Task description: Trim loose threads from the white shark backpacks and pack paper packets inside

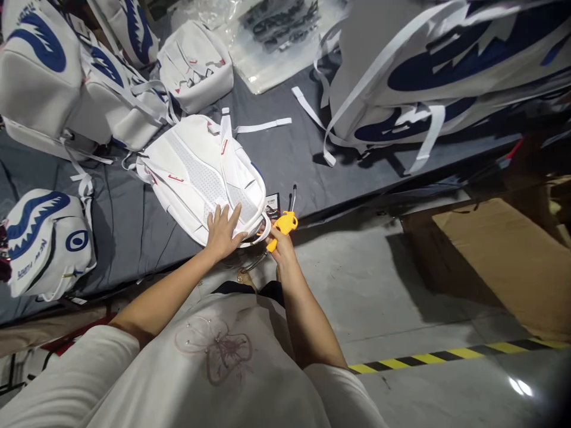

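A white backpack lies on the grey-covered table with its padded back panel and shoulder straps facing up. My left hand rests open on the panel near the top end, fingers spread. My right hand is closed around a yellow air blow gun, beside the bag's top handle loop. The gun's thin metal nozzle ends in a black tip and points away from me. A dark hang tag shows at the bag's edge. The right fingers are partly hidden.
More white backpacks with blue shark-mouth prints stand at the left and far right. Clear plastic bags lie at the back of the grey table. An opened cardboard box sits on the floor, near yellow-black striped tape.
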`<state>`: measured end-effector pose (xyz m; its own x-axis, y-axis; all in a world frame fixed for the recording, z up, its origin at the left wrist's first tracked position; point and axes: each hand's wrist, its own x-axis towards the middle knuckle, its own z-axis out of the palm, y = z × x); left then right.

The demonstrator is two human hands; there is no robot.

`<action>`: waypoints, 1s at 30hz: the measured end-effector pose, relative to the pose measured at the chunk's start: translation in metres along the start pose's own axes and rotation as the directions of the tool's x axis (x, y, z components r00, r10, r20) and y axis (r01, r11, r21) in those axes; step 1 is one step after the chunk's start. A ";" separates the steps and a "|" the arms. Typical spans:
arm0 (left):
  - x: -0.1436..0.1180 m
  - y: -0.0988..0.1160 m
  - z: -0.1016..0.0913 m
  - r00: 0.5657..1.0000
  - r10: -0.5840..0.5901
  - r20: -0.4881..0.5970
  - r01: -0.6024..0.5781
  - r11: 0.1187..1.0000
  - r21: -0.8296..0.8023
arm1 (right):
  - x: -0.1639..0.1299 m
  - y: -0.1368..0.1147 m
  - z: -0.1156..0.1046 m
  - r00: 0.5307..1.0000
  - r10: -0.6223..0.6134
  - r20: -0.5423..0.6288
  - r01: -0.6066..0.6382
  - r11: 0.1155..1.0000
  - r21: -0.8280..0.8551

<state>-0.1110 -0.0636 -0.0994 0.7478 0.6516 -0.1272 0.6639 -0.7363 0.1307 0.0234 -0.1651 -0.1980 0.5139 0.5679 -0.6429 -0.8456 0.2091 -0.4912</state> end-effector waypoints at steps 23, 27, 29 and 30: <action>0.012 0.024 0.031 0.970 0.033 -0.240 -0.014 0.997 0.079 | 0.007 0.026 -0.012 0.885 -0.436 0.166 0.463 0.863 -0.200; 0.013 0.044 0.025 0.960 0.052 -0.274 -0.022 0.994 0.111 | -0.003 0.020 -0.018 0.924 -0.355 0.144 0.367 0.928 -0.060; 0.009 0.050 0.019 0.958 0.079 -0.275 -0.047 0.991 0.122 | -0.009 0.014 -0.016 0.935 -0.326 0.140 0.345 0.928 -0.142; 0.006 0.052 0.015 0.957 0.096 -0.275 -0.062 0.989 0.131 | -0.011 0.011 -0.014 0.938 -0.330 0.105 0.346 0.909 -0.232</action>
<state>-0.0721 -0.1005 -0.1082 0.7818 0.6025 0.1608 0.6093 -0.7929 0.0086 0.0099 -0.1804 -0.2048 0.7458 0.5476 -0.3793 -0.5577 0.2019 -0.8051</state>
